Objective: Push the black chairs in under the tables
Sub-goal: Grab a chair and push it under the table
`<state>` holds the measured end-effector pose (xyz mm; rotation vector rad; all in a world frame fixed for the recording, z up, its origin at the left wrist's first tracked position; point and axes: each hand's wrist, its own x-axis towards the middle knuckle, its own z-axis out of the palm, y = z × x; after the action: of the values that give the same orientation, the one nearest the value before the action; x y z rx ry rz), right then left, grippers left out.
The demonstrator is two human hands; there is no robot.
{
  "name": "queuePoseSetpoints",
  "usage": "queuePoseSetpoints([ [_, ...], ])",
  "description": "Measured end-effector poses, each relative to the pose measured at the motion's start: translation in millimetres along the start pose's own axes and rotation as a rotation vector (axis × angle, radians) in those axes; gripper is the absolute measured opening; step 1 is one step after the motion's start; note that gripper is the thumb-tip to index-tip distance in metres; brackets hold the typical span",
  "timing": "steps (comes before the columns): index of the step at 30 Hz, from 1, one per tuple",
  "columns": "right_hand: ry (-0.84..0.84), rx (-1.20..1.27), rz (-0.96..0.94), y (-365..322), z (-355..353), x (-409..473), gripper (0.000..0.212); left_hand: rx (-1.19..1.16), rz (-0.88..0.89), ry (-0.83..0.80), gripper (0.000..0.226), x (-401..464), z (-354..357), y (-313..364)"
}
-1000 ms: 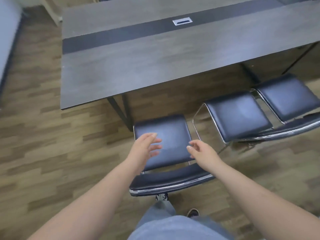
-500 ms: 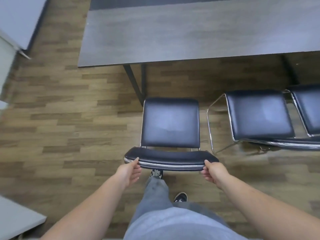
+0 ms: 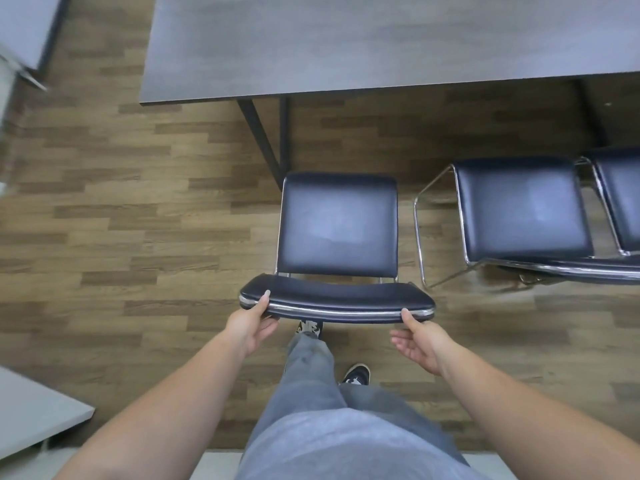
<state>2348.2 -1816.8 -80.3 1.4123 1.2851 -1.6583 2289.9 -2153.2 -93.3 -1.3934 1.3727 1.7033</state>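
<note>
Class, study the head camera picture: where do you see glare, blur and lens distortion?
Head view: pale glare patches sit on the seat of the held black chair and on the neighbouring chair; the table edge bows from wide-angle distortion; the left margin is smeared by motion blur, while both hands, left hand and right hand, look fairly sharp.

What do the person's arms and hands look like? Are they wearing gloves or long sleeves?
No gloves and no long sleeves. Both forearms are bare all the way to the bottom of the picture. The left hand and right hand show no rings, watch or bracelet. Lower down you can see grey trousers and dark sneakers with white marks.
</note>
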Motion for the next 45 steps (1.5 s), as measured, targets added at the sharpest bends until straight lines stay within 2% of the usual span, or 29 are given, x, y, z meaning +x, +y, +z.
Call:
queuePoseSetpoints([
  [5, 0.031, 0.160, -0.083, 4.1, 10.4, 13.6, 0.038, -0.098, 0.079, -0.048, 0.042, 0.1, 1.3, -2.7],
  [10, 0.075, 0.192, -0.131, 1.0, 13.6, 29.0, 0.061, -0.105, 0.152, -0.013, 0.028, 3.1, 8.3, 2.2],
  [15, 0.027, 0.201, -0.146, -28.2, 30.3, 41.0, 0.053, -0.143, 0.165, -0.001, 0.034, 21.6, 19.1, 34.1],
  [23, -0.018, 0.127, -0.229, -176.1, 45.6, 82.5, 0.018, -0.206, 0.189, 0.004, 0.026, 63.4, 101.9, 117.2],
  [34, -0.040, 0.081, -0.260, -359.8, 106.2, 148.9, 0.020, -0.207, 0.250, 0.032, 0.043, 129.6, 194.9, 282.2],
  [40, -0.058, 0.078, -0.253, -438.0, 128.8, 174.4, 0.028, -0.194, 0.240, 0.040, 0.044, 154.7, 233.0, 358.7],
  [45, -0.055, 0.075, -0.274, -490.2, 140.9, 191.4, 0.021, -0.192, 0.261, 0.043, 0.041, 170.7, 263.3, 397.7],
])
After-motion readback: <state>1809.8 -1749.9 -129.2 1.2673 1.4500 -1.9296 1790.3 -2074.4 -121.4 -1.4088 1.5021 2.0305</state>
